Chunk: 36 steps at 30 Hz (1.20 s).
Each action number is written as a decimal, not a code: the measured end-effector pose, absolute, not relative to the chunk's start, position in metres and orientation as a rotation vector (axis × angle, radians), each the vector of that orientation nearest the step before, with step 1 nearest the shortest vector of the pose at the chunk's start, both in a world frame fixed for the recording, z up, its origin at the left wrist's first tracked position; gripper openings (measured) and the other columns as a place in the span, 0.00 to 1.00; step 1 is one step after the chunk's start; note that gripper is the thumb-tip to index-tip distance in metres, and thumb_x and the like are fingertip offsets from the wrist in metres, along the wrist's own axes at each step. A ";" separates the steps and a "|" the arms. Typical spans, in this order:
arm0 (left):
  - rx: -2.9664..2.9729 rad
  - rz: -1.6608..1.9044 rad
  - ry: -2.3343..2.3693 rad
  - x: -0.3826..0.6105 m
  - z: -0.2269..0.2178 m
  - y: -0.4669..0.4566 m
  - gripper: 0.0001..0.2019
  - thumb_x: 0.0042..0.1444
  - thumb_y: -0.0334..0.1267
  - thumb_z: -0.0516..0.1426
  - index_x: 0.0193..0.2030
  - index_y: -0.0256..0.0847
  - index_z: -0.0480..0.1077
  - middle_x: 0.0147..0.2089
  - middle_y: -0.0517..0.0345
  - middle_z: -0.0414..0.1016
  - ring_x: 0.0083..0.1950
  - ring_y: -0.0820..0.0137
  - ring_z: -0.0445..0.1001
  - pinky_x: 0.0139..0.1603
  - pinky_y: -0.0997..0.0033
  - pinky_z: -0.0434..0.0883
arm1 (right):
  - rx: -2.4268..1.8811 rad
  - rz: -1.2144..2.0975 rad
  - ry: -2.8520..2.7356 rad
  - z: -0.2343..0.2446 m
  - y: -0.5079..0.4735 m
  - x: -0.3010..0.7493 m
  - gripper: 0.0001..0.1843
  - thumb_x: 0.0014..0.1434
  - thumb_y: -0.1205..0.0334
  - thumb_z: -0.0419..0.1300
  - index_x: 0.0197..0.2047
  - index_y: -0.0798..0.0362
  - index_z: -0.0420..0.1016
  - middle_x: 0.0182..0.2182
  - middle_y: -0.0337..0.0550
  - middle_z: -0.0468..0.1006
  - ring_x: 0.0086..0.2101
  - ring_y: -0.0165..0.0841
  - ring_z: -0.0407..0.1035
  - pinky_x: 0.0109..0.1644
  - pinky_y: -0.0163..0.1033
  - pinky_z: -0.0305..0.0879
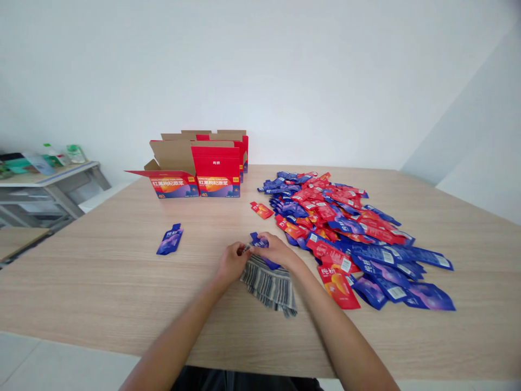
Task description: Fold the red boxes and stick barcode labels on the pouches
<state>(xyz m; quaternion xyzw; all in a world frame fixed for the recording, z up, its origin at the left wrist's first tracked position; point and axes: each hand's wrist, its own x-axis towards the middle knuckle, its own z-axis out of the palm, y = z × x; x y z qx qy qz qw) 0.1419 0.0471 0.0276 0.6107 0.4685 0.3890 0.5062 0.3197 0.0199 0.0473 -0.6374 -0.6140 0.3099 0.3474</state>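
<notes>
My left hand (pixel 233 262) and my right hand (pixel 275 248) meet near the middle of the wooden table (pixel 101 282). Both are closed around a blue pouch (pixel 259 241) and the upper edge of a grey striped cloth (pixel 269 284) that lies under them. A single blue pouch (pixel 170 239) lies apart to the left. A single red pouch (pixel 261 209) lies just beyond my hands. A large heap of red and blue pouches (pixel 345 233) spreads to the right of my right hand.
Open red cartons (pixel 195 165) with raised cardboard flaps stand at the far edge of the table. A grey shelf (pixel 44 182) with green items stands at the left by the white wall.
</notes>
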 end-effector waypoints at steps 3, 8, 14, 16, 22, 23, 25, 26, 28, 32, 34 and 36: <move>1.248 0.987 0.963 0.147 0.028 0.044 0.18 0.53 0.54 0.64 0.31 0.39 0.71 0.27 0.61 0.72 0.29 0.71 0.70 0.32 0.73 0.67 | -1.455 0.882 -1.496 0.056 0.018 0.320 0.24 0.56 0.48 0.65 0.51 0.52 0.74 0.46 0.47 0.79 0.47 0.40 0.73 0.51 0.46 0.68; 0.524 0.949 0.582 0.151 0.032 0.039 0.14 0.58 0.45 0.64 0.43 0.35 0.76 0.40 0.49 0.81 0.41 0.63 0.80 0.48 0.65 0.76 | -1.308 0.849 -1.325 0.054 0.017 0.299 0.31 0.52 0.48 0.69 0.56 0.51 0.69 0.40 0.42 0.79 0.40 0.39 0.73 0.44 0.43 0.70; 0.487 0.810 0.643 0.141 0.034 0.044 0.10 0.59 0.39 0.64 0.42 0.33 0.77 0.40 0.47 0.82 0.47 0.59 0.80 0.54 0.64 0.75 | -1.487 0.311 -1.385 0.031 0.015 0.265 0.24 0.61 0.54 0.63 0.58 0.52 0.70 0.49 0.51 0.75 0.51 0.44 0.70 0.57 0.50 0.66; 0.562 0.801 0.620 0.138 0.035 0.044 0.12 0.60 0.40 0.64 0.45 0.34 0.77 0.42 0.48 0.82 0.49 0.59 0.80 0.57 0.63 0.73 | -1.531 0.218 -1.466 0.029 0.012 0.261 0.24 0.64 0.56 0.60 0.62 0.52 0.67 0.49 0.52 0.74 0.50 0.43 0.70 0.55 0.48 0.68; 0.519 0.761 0.510 0.137 0.037 0.041 0.21 0.65 0.52 0.57 0.53 0.36 0.75 0.47 0.48 0.81 0.52 0.58 0.78 0.60 0.59 0.70 | -1.852 -0.041 -1.875 0.040 0.005 0.263 0.24 0.70 0.50 0.54 0.66 0.45 0.66 0.50 0.51 0.72 0.41 0.39 0.73 0.42 0.40 0.69; 0.504 0.734 0.493 0.137 0.037 0.042 0.22 0.65 0.53 0.55 0.52 0.36 0.75 0.47 0.47 0.81 0.51 0.57 0.79 0.59 0.58 0.71 | -1.910 -0.052 -1.875 0.042 0.006 0.264 0.24 0.70 0.49 0.53 0.67 0.44 0.65 0.50 0.50 0.72 0.41 0.39 0.73 0.41 0.39 0.69; 0.475 0.692 0.464 0.135 0.036 0.043 0.25 0.66 0.56 0.52 0.51 0.34 0.75 0.46 0.44 0.81 0.49 0.56 0.79 0.56 0.56 0.72 | -2.006 -0.046 -1.834 0.044 0.011 0.270 0.25 0.71 0.48 0.52 0.68 0.43 0.63 0.50 0.50 0.72 0.41 0.38 0.73 0.40 0.38 0.69; 0.464 0.692 0.454 0.135 0.035 0.043 0.26 0.67 0.56 0.51 0.50 0.33 0.75 0.45 0.43 0.81 0.48 0.56 0.80 0.55 0.56 0.73 | -2.045 -0.037 -1.809 0.045 0.014 0.275 0.25 0.71 0.48 0.51 0.68 0.43 0.63 0.51 0.50 0.71 0.41 0.39 0.74 0.40 0.39 0.69; 0.444 0.724 0.455 0.137 0.034 0.044 0.25 0.67 0.55 0.50 0.48 0.32 0.75 0.43 0.42 0.81 0.46 0.56 0.80 0.53 0.57 0.74 | -2.109 -0.008 -1.756 0.044 0.020 0.287 0.25 0.71 0.50 0.52 0.67 0.45 0.64 0.51 0.53 0.71 0.43 0.41 0.74 0.41 0.40 0.69; 0.427 0.811 0.544 0.145 0.031 0.042 0.13 0.66 0.42 0.56 0.43 0.32 0.76 0.40 0.46 0.81 0.42 0.61 0.81 0.49 0.62 0.76 | -2.012 0.061 -1.626 0.043 0.023 0.307 0.23 0.69 0.56 0.54 0.64 0.51 0.67 0.50 0.55 0.71 0.47 0.44 0.72 0.49 0.46 0.69; 0.416 0.816 0.604 0.148 0.030 0.042 0.08 0.64 0.35 0.58 0.43 0.33 0.76 0.39 0.48 0.81 0.40 0.63 0.81 0.47 0.65 0.77 | -1.804 0.147 -1.633 0.044 0.020 0.306 0.22 0.69 0.55 0.54 0.64 0.51 0.66 0.48 0.52 0.73 0.47 0.42 0.71 0.53 0.47 0.68; 0.370 0.810 0.652 0.150 0.029 0.043 0.07 0.64 0.33 0.58 0.42 0.33 0.76 0.38 0.49 0.81 0.37 0.65 0.80 0.44 0.68 0.77 | -1.615 0.257 -1.698 0.044 0.015 0.295 0.21 0.70 0.53 0.52 0.62 0.50 0.67 0.47 0.49 0.75 0.47 0.40 0.71 0.55 0.47 0.67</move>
